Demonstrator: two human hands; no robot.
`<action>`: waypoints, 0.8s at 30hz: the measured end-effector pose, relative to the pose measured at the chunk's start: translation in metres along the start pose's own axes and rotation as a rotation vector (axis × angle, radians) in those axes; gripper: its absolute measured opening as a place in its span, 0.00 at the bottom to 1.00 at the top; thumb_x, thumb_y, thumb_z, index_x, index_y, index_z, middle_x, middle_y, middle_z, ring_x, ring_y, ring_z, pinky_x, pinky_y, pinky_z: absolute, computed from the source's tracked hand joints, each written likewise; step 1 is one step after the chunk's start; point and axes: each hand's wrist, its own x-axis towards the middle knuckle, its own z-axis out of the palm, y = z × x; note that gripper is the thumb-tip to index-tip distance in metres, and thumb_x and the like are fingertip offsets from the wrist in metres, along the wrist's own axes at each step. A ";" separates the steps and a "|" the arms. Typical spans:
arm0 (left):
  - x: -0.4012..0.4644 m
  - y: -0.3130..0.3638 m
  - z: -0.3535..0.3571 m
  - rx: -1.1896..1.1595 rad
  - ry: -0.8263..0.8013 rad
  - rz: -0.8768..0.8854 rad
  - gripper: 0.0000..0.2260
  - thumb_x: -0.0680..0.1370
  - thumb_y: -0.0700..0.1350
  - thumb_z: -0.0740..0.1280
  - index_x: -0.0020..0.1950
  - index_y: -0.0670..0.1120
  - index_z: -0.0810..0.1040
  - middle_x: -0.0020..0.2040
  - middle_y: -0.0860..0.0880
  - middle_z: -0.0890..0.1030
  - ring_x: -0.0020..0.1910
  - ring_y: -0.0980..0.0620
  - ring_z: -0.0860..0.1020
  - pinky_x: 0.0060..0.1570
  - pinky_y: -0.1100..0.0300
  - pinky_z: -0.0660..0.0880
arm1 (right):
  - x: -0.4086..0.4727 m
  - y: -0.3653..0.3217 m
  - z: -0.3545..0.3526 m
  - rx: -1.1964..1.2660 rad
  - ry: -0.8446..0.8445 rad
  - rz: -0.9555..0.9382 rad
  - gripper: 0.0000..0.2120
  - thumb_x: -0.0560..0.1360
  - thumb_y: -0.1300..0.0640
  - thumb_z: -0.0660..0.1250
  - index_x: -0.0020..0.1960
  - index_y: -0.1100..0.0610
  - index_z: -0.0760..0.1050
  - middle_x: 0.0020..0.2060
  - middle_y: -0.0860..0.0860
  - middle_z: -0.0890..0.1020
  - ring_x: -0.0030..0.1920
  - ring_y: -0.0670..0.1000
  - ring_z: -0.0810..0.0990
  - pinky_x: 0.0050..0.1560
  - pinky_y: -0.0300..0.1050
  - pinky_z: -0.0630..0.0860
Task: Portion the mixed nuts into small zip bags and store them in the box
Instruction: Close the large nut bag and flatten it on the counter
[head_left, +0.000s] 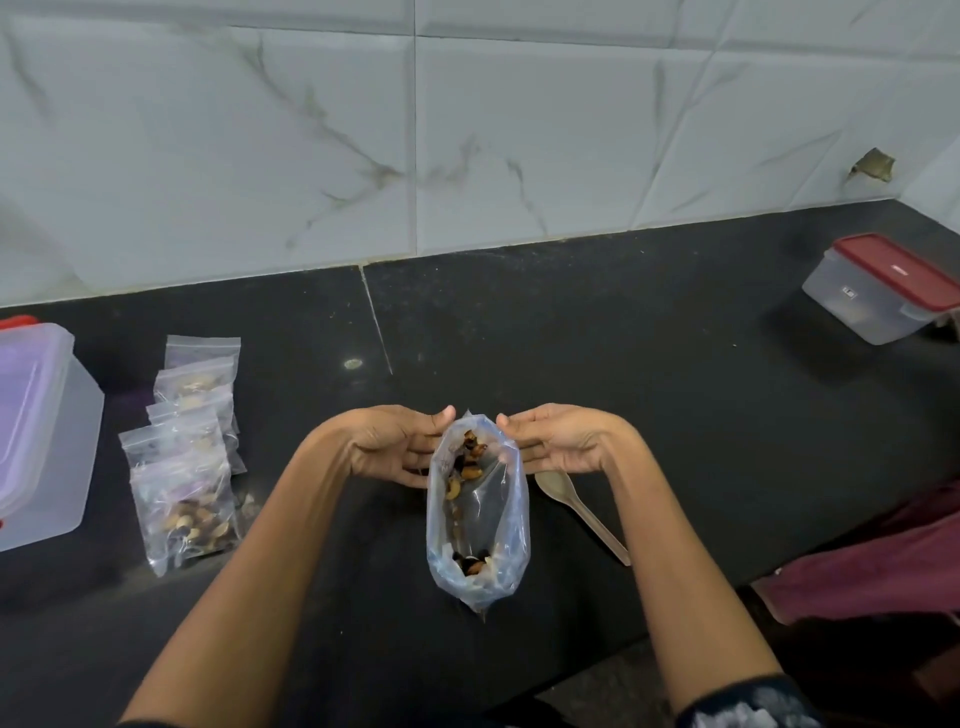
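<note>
A clear plastic bag (478, 512) holding mixed nuts (467, 457) sits at the middle of the black tabletop (649, 364), its mouth held wide. The left hand (397, 447) pinches the bag's left rim between thumb and fingers; the right hand (553, 441) pinches the right rim in the same way. More nuts lie at the bag's bottom. Just to the right of the bag, partly under the right hand, lies a pale spoon (582, 514). Well to the left, a row of small zip bags (187, 457) filled with nuts overlap each other, beside a translucent box (47, 431) at the left edge. A red-lidded container (883, 288) stands far right, near the tiled wall (467, 130).
</note>
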 end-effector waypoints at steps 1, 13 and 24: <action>-0.001 0.000 -0.001 0.017 -0.024 0.000 0.25 0.64 0.53 0.74 0.56 0.41 0.78 0.54 0.43 0.82 0.52 0.47 0.80 0.52 0.52 0.77 | 0.001 -0.001 0.000 -0.018 0.007 0.002 0.17 0.70 0.54 0.70 0.56 0.61 0.79 0.47 0.54 0.83 0.49 0.51 0.82 0.54 0.45 0.79; 0.016 -0.029 0.054 0.635 0.902 0.382 0.12 0.73 0.53 0.70 0.42 0.46 0.74 0.36 0.50 0.78 0.36 0.52 0.77 0.31 0.60 0.72 | 0.015 0.022 0.058 -0.570 0.799 -0.348 0.05 0.74 0.51 0.69 0.43 0.52 0.77 0.36 0.47 0.79 0.39 0.47 0.79 0.36 0.39 0.72; -0.017 -0.076 0.006 -0.411 0.033 0.324 0.24 0.71 0.37 0.68 0.67 0.45 0.72 0.55 0.43 0.82 0.52 0.47 0.82 0.47 0.53 0.81 | -0.024 0.061 0.023 0.222 0.169 -0.190 0.19 0.74 0.68 0.68 0.64 0.61 0.73 0.58 0.58 0.80 0.57 0.53 0.80 0.54 0.47 0.79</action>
